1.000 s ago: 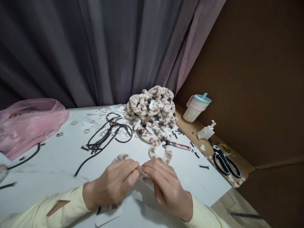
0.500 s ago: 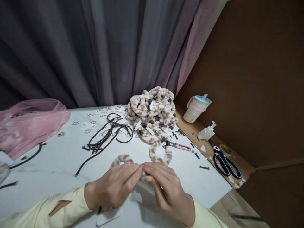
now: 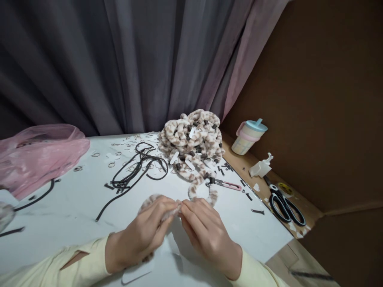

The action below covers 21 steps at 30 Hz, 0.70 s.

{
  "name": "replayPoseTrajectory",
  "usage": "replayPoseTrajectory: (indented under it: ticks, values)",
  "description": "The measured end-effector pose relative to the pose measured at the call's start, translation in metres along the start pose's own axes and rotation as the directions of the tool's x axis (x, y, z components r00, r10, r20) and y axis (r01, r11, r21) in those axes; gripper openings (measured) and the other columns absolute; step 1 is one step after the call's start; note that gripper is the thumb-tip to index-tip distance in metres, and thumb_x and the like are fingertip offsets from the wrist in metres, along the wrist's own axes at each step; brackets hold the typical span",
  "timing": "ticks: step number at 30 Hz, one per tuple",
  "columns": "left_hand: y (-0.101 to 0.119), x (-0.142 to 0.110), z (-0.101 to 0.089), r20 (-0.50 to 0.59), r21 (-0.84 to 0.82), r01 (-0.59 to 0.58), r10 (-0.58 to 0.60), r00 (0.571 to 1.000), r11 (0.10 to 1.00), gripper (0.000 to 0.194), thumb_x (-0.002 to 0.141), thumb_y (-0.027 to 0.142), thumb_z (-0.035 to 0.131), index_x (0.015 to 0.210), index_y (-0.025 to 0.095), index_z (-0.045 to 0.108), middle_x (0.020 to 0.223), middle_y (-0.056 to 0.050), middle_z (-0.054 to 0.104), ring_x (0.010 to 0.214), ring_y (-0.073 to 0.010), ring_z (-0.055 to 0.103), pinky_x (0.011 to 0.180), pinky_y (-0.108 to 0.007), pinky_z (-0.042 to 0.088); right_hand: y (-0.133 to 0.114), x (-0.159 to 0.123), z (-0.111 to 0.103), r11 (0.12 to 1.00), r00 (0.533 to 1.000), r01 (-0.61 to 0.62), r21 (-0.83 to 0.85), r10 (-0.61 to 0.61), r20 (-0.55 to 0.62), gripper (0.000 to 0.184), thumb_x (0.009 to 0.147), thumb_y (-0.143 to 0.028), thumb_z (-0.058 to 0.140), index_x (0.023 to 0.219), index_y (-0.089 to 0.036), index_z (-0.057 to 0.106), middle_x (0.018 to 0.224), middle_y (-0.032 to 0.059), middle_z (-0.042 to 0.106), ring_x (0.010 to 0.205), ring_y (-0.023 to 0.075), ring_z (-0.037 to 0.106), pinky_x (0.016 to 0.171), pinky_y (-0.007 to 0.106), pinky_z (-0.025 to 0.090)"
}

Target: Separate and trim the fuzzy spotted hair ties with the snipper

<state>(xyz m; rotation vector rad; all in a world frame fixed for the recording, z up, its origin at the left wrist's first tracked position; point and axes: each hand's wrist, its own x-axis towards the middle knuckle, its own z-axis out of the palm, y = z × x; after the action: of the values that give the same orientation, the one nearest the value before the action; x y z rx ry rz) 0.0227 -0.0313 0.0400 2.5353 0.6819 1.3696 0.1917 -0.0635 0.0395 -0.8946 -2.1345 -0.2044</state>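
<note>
My left hand (image 3: 145, 233) is closed around a plush strap (image 3: 147, 202), a fuzzy white tube with brown spots, which loops out behind its knuckles. Against its fingertips, my right hand (image 3: 211, 235) pinches the strap's end; the fingers hide what exactly lies in that pinch. Below my left wrist, a white tag (image 3: 137, 272) rests on the table. Just beyond my right hand lies another spotted plush loop (image 3: 196, 187), touching a heap of similar plush straps (image 3: 191, 139) with dark bands and white tags.
Black cord (image 3: 128, 175) lies tangled left of the heap, near scattered metal rings (image 3: 111, 164). A pink plastic bag (image 3: 44, 155) sits at far left. Pink-handled snips (image 3: 229, 185), black scissors (image 3: 281, 207), a white nozzle (image 3: 261, 168) and a lidded cup (image 3: 247, 137) are on the right.
My hands have shifted slightly up, and the right fingers have closed together more. More of the plush strap shows between my left fingers and thumb.
</note>
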Motion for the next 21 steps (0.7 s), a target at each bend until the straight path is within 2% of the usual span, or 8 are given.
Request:
replayPoseTrajectory:
  ticks: [3, 6, 9, 11, 13, 16, 17, 21]
  values:
    - [0.006, 0.006, -0.002, 0.052, -0.109, 0.310, -0.306, 0.951, 0.945, 0.008, 0.088, 0.014, 0.045, 0.089, 0.019, 0.051, 0.076, -0.001, 0.065, 0.070, -0.0126, 0.063, 0.066, -0.021, 0.051, 0.006, 0.003, 0.000, 0.980, 0.993, 0.113, -0.165, -0.106, 0.046, 0.018, 0.085, -0.003, 0.050, 0.100, -0.001, 0.057, 0.085, 0.0171, 0.066, 0.073, 0.0219, 0.056, 0.062, 0.036, 0.045]
    - [0.004, 0.018, -0.007, 0.228, -0.273, 0.671, -0.632, 0.741, 0.689, 0.012, 0.087, 0.030, 0.050, 0.080, 0.019, 0.050, 0.059, 0.005, 0.054, 0.050, -0.0096, 0.053, 0.050, -0.019, 0.044, 0.016, 0.013, 0.002, 0.948, 0.981, 0.196, -0.252, -0.191, 0.044, 0.017, 0.084, -0.004, 0.050, 0.097, 0.001, 0.060, 0.084, 0.0176, 0.067, 0.073, 0.0231, 0.058, 0.062, 0.036, 0.044]
    - [-0.009, 0.039, -0.012, 0.446, -0.440, 0.818, -0.700, 0.557, 0.370, 0.025, 0.084, 0.041, 0.051, 0.073, 0.019, 0.046, 0.053, 0.007, 0.042, 0.045, -0.0080, 0.042, 0.044, -0.018, 0.037, 0.030, 0.026, 0.008, 0.900, 0.961, 0.272, -0.339, -0.270, 0.055, 0.018, 0.084, -0.003, 0.050, 0.097, 0.003, 0.060, 0.087, 0.0193, 0.068, 0.078, 0.0246, 0.060, 0.066, 0.037, 0.046]
    - [-0.020, 0.050, -0.015, 0.571, -0.434, 0.845, -0.630, 0.526, 0.312, 0.035, 0.083, 0.045, 0.049, 0.062, 0.019, 0.038, 0.053, 0.006, 0.039, 0.045, -0.0078, 0.039, 0.044, -0.019, 0.036, 0.038, 0.033, 0.014, 0.877, 0.952, 0.305, -0.372, -0.284, 0.112, 0.019, 0.086, -0.003, 0.047, 0.097, 0.003, 0.060, 0.088, 0.0193, 0.068, 0.081, 0.0248, 0.061, 0.067, 0.037, 0.046]
    - [-0.034, 0.054, -0.016, 0.579, -0.374, 0.843, -0.613, 0.538, 0.387, 0.038, 0.085, 0.046, 0.044, 0.058, 0.020, 0.036, 0.053, 0.004, 0.041, 0.047, -0.0097, 0.041, 0.045, -0.022, 0.038, 0.042, 0.037, 0.021, 0.872, 0.947, 0.320, -0.372, -0.276, 0.167, 0.020, 0.088, -0.003, 0.044, 0.097, 0.002, 0.060, 0.086, 0.0179, 0.068, 0.081, 0.0237, 0.061, 0.067, 0.035, 0.046]
    - [-0.057, 0.038, -0.018, 0.389, -0.217, 0.720, -0.618, 0.683, 0.659, 0.031, 0.090, 0.039, 0.035, 0.075, 0.017, 0.051, 0.071, -0.004, 0.059, 0.067, -0.0175, 0.056, 0.063, -0.031, 0.046, 0.044, 0.036, 0.031, 0.892, 0.951, 0.299, -0.339, -0.248, 0.185, 0.019, 0.088, -0.003, 0.041, 0.092, -0.002, 0.060, 0.078, 0.0139, 0.067, 0.068, 0.0205, 0.060, 0.059, 0.033, 0.045]
    - [-0.066, 0.028, -0.019, 0.271, -0.053, 0.521, -0.489, 0.829, 0.852, 0.030, 0.091, 0.036, 0.032, 0.088, 0.016, 0.054, 0.086, -0.008, 0.064, 0.080, -0.0203, 0.059, 0.073, -0.035, 0.046, 0.044, 0.035, 0.033, 0.900, 0.954, 0.289, -0.327, -0.241, 0.179, 0.019, 0.088, -0.003, 0.041, 0.091, -0.002, 0.060, 0.074, 0.0124, 0.066, 0.063, 0.0192, 0.058, 0.056, 0.032, 0.044]
    - [-0.104, -0.013, -0.026, 0.287, 0.229, -0.020, -0.048, 0.957, 0.973, 0.026, 0.089, 0.031, 0.044, 0.105, 0.016, 0.057, 0.126, -0.016, 0.057, 0.125, -0.0317, 0.041, 0.102, -0.050, 0.022, 0.047, 0.031, 0.039, 0.925, 0.960, 0.263, -0.275, -0.224, 0.166, 0.022, 0.087, -0.001, 0.037, 0.098, -0.001, 0.056, 0.078, 0.0131, 0.066, 0.065, 0.0187, 0.059, 0.058, 0.031, 0.046]
